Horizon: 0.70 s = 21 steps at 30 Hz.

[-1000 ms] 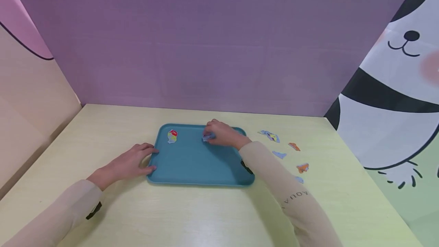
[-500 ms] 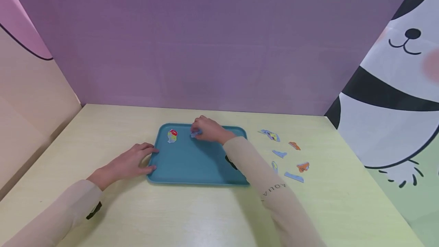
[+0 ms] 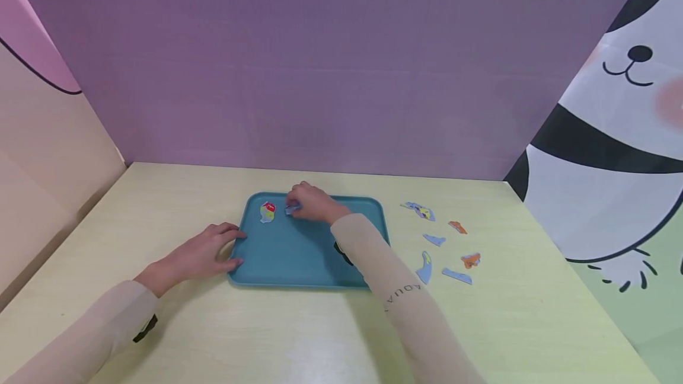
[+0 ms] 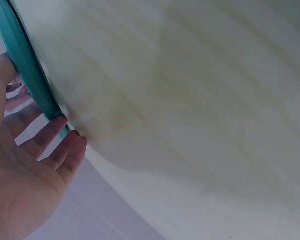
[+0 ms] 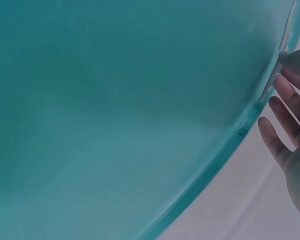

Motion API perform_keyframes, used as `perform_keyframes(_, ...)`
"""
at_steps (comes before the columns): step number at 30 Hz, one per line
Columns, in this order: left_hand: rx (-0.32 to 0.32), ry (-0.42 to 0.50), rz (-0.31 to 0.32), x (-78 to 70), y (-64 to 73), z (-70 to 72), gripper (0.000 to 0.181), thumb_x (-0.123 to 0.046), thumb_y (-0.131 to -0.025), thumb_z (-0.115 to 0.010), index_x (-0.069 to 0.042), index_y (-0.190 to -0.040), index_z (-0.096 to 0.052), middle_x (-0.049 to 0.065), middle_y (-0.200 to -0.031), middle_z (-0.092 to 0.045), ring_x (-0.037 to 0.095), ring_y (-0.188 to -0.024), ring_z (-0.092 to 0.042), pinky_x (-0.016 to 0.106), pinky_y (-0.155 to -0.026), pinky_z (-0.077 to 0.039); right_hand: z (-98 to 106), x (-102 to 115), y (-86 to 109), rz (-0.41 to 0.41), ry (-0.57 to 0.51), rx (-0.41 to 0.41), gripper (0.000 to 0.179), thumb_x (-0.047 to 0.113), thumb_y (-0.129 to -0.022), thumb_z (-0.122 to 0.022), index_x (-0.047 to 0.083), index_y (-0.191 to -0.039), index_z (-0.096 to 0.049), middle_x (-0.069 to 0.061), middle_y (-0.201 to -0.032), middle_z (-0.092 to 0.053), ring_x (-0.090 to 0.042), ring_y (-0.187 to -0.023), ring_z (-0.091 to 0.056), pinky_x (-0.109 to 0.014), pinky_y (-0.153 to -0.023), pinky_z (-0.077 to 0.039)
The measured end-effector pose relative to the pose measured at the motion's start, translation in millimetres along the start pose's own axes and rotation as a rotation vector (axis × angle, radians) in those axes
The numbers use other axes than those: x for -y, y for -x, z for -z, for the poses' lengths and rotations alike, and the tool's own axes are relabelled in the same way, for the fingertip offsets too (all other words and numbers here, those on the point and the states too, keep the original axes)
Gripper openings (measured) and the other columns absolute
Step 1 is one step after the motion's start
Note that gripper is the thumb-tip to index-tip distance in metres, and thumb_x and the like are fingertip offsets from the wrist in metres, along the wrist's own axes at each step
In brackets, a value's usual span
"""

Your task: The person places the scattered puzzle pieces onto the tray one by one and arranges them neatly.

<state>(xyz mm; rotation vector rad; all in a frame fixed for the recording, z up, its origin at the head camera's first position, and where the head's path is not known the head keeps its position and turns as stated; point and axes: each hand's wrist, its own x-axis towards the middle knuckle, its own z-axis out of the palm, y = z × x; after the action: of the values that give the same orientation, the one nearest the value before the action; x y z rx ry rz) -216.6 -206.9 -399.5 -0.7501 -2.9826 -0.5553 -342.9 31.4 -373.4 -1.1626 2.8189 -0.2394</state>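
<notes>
A teal tray (image 3: 288,259) lies on the pale wooden table. My right hand (image 3: 315,202) pinches a small bluish puzzle piece (image 3: 291,209) low over the back left of the tray. In the right wrist view, thumb and index finger meet at the thin piece (image 5: 270,82), while the other fingers are apart. Just left of it, on the tray, lies a light blue puzzle piece with red and yellow print (image 3: 268,212). My left hand (image 3: 197,253) touches the tray's left rim with its thumb and fingers fairly straight and spread. In the left wrist view several fingertips meet the rim (image 4: 32,65).
Right of the tray, loose pieces lie on the table, among them a blue-yellow piece (image 3: 420,211), orange pieces (image 3: 472,261) and blue pieces (image 3: 457,276). A purple backdrop (image 3: 320,76) stands behind the table. A panda print (image 3: 624,206) covers the right side.
My right hand has moved left over the tray with the pinched piece, closer to the red-and-yellow printed piece. The left hand stays at the rim.
</notes>
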Motion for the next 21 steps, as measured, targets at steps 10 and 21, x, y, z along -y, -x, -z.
perform_keyframes(10,0.012,-0.001,0.015,0.7,0.3,-0.8,0.050,-0.030,-0.080,-0.067,-0.003,-0.121,-0.056,0.017,-0.125,-0.051,0.037,-0.113,-0.047,0.050,-0.092,-0.046,-6.7,6.4,-5.1,-0.026,0.011,0.019,0.022,0.017,-0.086,-0.062,0.013,-0.107,-0.066,-0.002,-0.101,-0.059,-0.015,-0.097,-0.047,-0.029,-0.085,-0.045)
perform_keyframes(21,-0.002,-0.010,-0.001,-1.5,-0.2,0.2,0.049,-0.030,-0.080,-0.067,-0.003,-0.120,-0.056,0.017,-0.123,-0.052,0.036,-0.112,-0.049,0.049,-0.091,-0.046,-8.0,9.9,-4.5,-0.053,-0.026,-0.001,0.021,0.017,-0.087,-0.061,0.014,-0.107,-0.066,-0.001,-0.102,-0.058,-0.014,-0.096,-0.047,-0.028,-0.083,-0.045)
